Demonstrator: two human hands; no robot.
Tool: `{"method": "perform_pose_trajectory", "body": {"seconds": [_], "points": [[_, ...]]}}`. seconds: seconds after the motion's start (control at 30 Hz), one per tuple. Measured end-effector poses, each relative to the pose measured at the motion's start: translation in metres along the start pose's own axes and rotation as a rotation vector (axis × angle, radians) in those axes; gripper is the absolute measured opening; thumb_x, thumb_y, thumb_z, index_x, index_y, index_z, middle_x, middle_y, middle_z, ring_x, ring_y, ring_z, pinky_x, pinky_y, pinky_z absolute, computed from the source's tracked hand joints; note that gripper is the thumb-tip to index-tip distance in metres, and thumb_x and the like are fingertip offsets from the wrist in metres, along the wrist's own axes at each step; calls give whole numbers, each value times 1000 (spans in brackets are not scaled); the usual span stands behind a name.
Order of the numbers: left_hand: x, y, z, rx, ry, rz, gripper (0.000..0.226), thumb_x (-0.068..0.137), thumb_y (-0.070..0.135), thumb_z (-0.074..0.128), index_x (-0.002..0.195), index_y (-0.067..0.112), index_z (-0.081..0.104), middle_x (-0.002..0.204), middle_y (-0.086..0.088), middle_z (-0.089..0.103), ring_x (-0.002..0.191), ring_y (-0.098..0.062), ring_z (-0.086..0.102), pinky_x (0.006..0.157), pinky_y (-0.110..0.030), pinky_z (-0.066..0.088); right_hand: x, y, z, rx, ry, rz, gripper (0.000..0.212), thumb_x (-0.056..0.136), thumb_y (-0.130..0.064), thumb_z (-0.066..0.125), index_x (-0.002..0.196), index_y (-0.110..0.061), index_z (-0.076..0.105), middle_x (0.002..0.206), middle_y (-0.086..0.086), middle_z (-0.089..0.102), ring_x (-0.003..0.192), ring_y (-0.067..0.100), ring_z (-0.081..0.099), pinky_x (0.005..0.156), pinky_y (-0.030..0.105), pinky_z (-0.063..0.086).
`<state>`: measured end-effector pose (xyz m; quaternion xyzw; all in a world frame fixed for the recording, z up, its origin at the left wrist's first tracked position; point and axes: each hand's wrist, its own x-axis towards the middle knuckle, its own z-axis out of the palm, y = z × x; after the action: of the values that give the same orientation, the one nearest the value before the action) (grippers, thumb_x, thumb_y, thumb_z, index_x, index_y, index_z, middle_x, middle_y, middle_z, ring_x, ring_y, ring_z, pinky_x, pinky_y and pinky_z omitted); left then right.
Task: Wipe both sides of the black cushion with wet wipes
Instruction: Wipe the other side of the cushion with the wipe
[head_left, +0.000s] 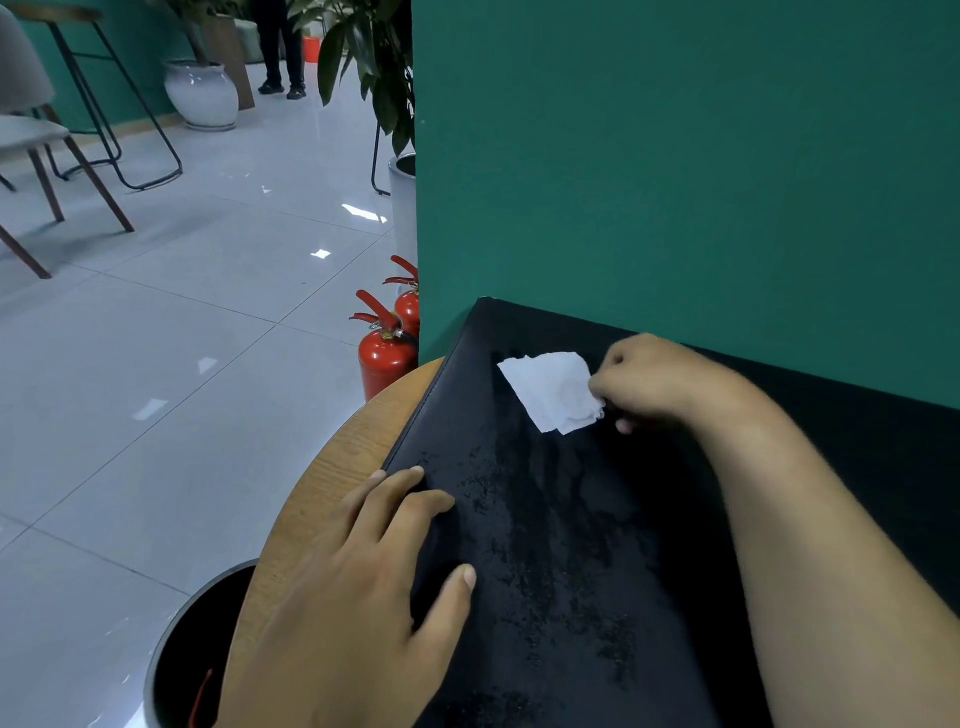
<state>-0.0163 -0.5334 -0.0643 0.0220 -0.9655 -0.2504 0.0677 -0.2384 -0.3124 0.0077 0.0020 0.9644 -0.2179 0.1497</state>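
Black cushion (571, 545) one, wet wipe (550, 389) one

I see a round wooden table (332, 467) set against a green wall (675, 156). On the pale tiled floor (156, 364), by the table's far edge, a red fire extinguisher (387, 364) stands at the wall's corner. A second extinguisher (409, 309) is just behind it. A dark round bin (176, 644) sits by the table's near left edge, partly hidden under it. Farther off I make out a white pot (201, 93), a tall black stool (104, 104), a grey chair (26, 130) and a person's legs (280, 52).
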Motion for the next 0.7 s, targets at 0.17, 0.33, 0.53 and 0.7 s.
{"method": "perform_pose_trajectory", "body": {"seconds": [0.17, 0.33, 0.53, 0.7], "points": [[-1, 0, 2, 6, 9, 4, 66, 80, 79, 19, 137, 55, 41, 156, 39, 19, 150, 11, 1, 116, -23, 24, -8, -3, -20, -175, 310, -433, 28, 86, -13, 64, 101, -37, 69, 108, -11, 65, 99, 15, 63, 89, 37, 55], [-1, -2, 1, 2, 13, 12, 66, 81, 79, 21, 138, 53, 44, 156, 39, 22, 152, 9, 6, 116, -24, 24, 4, -2, 11, -254, -36, -571, 34, 85, -17, 79, 105, -44, 73, 113, -20, 59, 107, 5, 58, 95, 36, 52], [-1, -4, 3, 3, 38, 32, 60, 84, 75, 29, 136, 50, 49, 155, 35, 31, 152, 2, 19, 117, -30, 30, 9, -2, 23, -75, 161, -552, 12, 86, -24, 71, 82, -34, 73, 93, -18, 70, 84, -1, 66, 78, 34, 57], [-1, -6, 4, 14, 41, 36, 61, 84, 75, 28, 136, 51, 48, 155, 35, 30, 152, 3, 17, 115, -27, 29, 1, -14, 26, 86, 45, -556, 14, 91, -23, 72, 102, -33, 71, 88, -15, 78, 79, 1, 71, 75, 26, 51]]}}
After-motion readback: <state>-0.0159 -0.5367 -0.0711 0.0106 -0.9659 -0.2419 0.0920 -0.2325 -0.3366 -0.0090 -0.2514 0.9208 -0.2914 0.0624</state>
